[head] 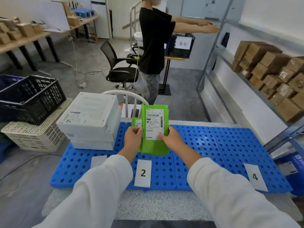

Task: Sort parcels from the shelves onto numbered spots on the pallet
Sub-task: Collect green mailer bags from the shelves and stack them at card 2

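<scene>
A green parcel bag (156, 146) with a white shipping label is held upright above the blue perforated pallet (213, 145). My right hand (169, 137) grips its lower right edge, thumb on the label. My left hand (133, 134) grips the left side, where a smaller green parcel (136, 122) with its own label shows behind my fingers. On the pallet lie paper signs marked 2 (142, 173) and 4 (255, 176); a third sign (98, 160) is partly hidden by my left sleeve. Stacked white boxes (90, 119) sit on the pallet's left end.
Metal shelves (246, 79) on the right hold several brown cardboard parcels (271, 74). A black crate (29, 97) rests on a beige crate (32, 135) at the left. Behind the pallet stand a white chair back (126, 93), an office chair (118, 69) and another person (153, 46) reaching toward the shelf.
</scene>
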